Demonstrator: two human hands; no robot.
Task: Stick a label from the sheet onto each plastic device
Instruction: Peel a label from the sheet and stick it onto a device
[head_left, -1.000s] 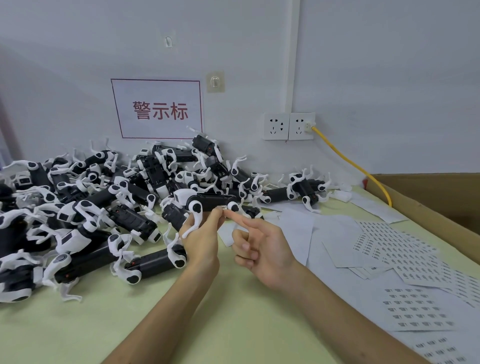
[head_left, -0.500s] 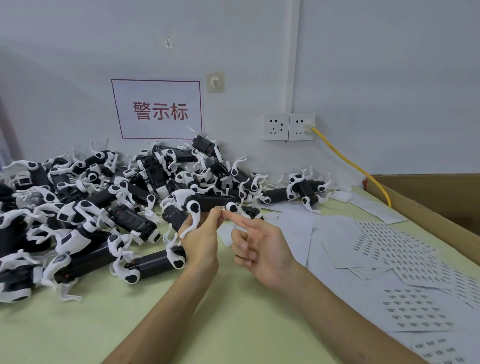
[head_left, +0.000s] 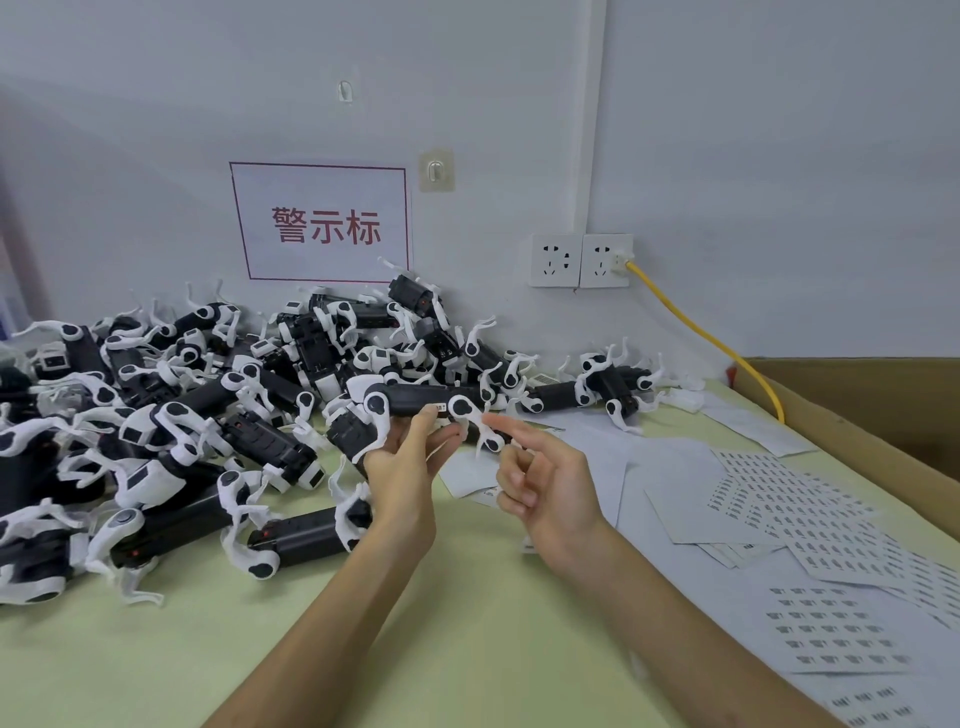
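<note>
Right hand (head_left: 545, 483) has drawn back to the right, so its index finger is now off the plastic device (head_left: 415, 402). The fingertip sits just beside the device's white leg with a small gap. The index finger is extended, and the other three fingers are curled toward the palm and hold nothing.

The left hand (head_left: 402, 467) grips the device from below and holds it roughly level above the green surface (head_left: 467, 623). Its thumb presses the black body next to a small white label (head_left: 440, 408), and its fingers are clamped round the underside.

The held device is in front of a pile of devices (head_left: 208, 415), which covers the left of the surface up to the wall. Label sheets (head_left: 831, 629) lie overlapping on the right, beside a cardboard box (head_left: 857, 405). A yellow cable (head_left: 701, 332) runs from the wall socket (head_left: 605, 260).
</note>
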